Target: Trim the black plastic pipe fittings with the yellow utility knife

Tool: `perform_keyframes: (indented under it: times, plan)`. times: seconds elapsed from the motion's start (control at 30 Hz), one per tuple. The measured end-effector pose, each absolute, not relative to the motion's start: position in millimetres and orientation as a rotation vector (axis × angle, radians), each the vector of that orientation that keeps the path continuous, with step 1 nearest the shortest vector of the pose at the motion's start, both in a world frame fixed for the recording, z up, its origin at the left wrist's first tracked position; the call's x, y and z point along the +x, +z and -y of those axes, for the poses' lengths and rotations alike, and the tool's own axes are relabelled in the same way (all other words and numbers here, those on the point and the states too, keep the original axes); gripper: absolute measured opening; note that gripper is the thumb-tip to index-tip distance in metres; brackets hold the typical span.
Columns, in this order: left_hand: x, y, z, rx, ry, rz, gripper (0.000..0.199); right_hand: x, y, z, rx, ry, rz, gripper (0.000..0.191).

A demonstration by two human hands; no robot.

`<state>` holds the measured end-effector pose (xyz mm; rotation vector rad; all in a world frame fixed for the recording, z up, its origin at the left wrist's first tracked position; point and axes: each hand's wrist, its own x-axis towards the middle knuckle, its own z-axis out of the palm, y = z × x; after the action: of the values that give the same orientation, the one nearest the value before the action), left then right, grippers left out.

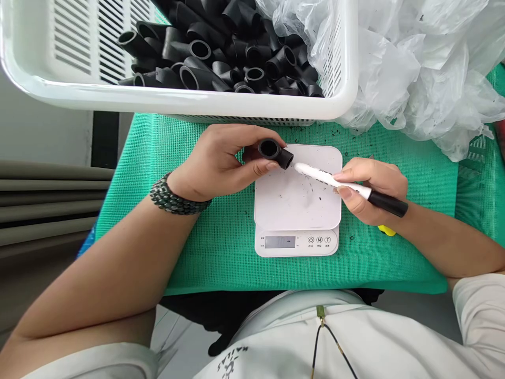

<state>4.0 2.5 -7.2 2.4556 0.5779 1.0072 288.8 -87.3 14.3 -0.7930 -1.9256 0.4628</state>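
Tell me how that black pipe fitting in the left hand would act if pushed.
The black pipe fitting looks stiff: its round mouth holds shape in the left hand. Hollow, so probably light for its size. It may roll when pushed, though the side branch could stop it.

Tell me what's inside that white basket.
The white basket holds a heap of black plastic pipe fittings. They cover its floor, so the bottom of the basket cannot be seen.

A white slotted plastic basket [177, 100] holding black plastic pipe fittings [205, 63] sits at the top of the frame, behind a white digital kitchen scale [300, 247] resting mid-frame on a green mesh mat [213, 252]. Crumpled clear plastic bags [426, 89] lie at upper right, beside the basket and partly on the mat.
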Motion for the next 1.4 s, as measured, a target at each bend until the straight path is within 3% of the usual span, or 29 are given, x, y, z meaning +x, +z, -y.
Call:
perform_keyframes:
  times: [1.4]
  plan:
    - [2.4,-2.4,-2.7,2.466,0.984,-0.597,0.038,290.6,12.1,87.0,-0.776,0.531,1.901,0.008]
